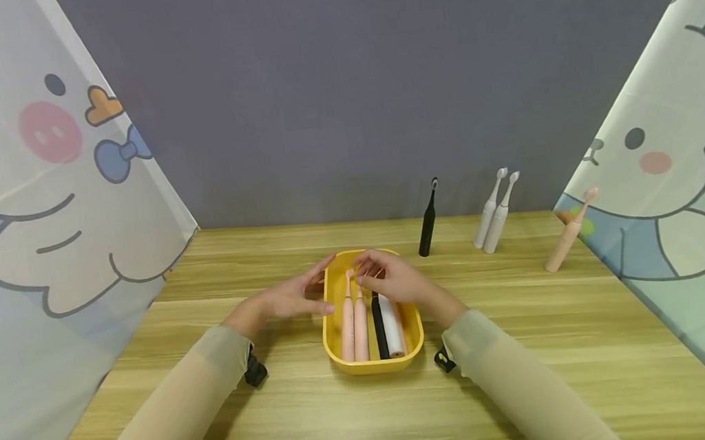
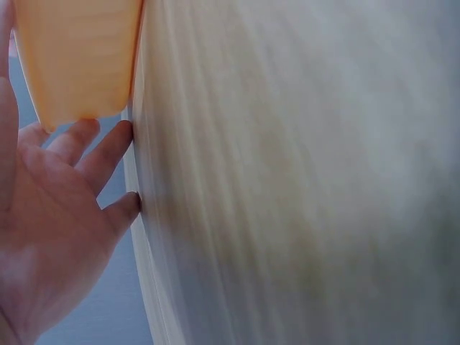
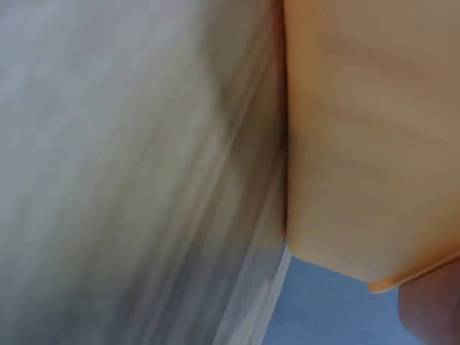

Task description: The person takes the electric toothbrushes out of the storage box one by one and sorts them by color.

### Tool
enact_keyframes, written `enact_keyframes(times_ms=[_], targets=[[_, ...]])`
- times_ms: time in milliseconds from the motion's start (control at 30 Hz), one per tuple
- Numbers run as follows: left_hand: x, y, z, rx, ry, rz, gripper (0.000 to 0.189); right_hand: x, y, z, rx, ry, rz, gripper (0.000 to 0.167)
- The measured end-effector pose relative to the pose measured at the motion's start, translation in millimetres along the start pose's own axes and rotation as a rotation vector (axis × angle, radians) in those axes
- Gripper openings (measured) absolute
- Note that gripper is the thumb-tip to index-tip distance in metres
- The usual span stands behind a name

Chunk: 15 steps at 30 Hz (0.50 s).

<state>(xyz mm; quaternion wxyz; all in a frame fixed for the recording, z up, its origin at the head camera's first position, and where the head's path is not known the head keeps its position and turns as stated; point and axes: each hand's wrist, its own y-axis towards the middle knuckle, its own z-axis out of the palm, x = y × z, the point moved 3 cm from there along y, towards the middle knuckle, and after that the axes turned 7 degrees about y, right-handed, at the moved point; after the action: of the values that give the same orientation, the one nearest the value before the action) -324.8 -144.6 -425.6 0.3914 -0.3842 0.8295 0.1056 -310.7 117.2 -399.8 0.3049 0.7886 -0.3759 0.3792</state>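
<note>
A yellow plastic basket [image 1: 373, 367] sits on the table with several electric toothbrushes lying lengthwise in it. Two pink toothbrushes [image 1: 347, 327] lie side by side at its left; a black toothbrush [image 1: 379, 328] and a white toothbrush [image 1: 391, 324] lie to the right, with a pink one partly hidden beside them. My right hand [image 1: 394, 279] reaches over the far right rim, thumb and fingertips pinching the head end of the second pink toothbrush, which they cover. My left hand [image 1: 296, 295] is spread along the basket's left side, fingertips close against its wall [image 2: 79, 65] in the left wrist view.
Behind the basket to the right stands a black toothbrush [image 1: 428, 224], upright on the table. Two white toothbrushes [image 1: 494, 222] stand farther right, then a pink toothbrush [image 1: 566, 244] near the right edge. A grey wall [image 1: 344, 110] and cartoon-printed side curtains [image 1: 688, 145] enclose the wooden table [image 1: 293, 418].
</note>
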Motion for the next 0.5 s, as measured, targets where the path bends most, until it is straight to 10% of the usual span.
enact_keyframes(times_ms=[500], targets=[[2.0,1.1,-0.2,0.013,-0.042,0.003,0.119,-1.9,5.2,9.3,0.133,-0.333,-0.012,0.031]])
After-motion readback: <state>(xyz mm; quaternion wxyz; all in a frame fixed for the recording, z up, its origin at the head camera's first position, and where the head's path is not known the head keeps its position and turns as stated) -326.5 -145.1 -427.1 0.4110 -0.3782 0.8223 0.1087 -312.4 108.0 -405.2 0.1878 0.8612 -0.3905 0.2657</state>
